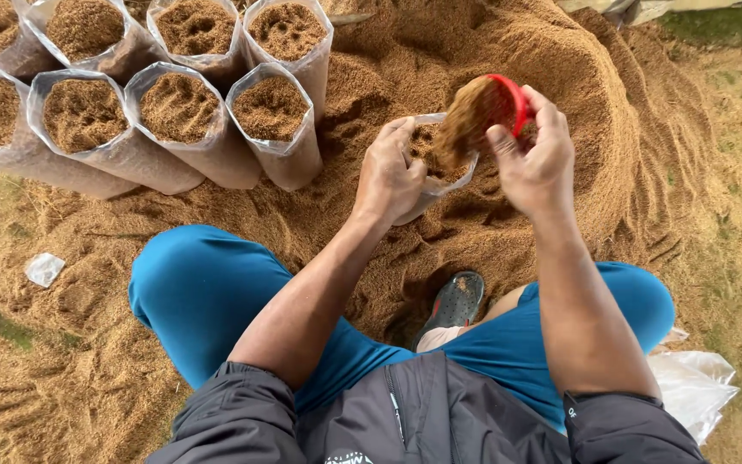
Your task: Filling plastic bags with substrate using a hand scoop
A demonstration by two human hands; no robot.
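Left hand [388, 176] gripping rim of small clear plastic bag [440, 172], fingers curled closed on its edge, bag standing in brown sawdust pile [560, 103]. Right hand [538, 159] clasping red plastic scoop [508, 99], fingers wrapped tight, scoop tilted over bag mouth, sawdust spilling in. Bag just ahead of knees in blue trousers [199, 292]. Eight filled clear bags of sawdust [272, 120] leaning in two rows, upper left. Dark shoe [457, 301] between legs. Crumpled white plastic [693, 387] at lower right.
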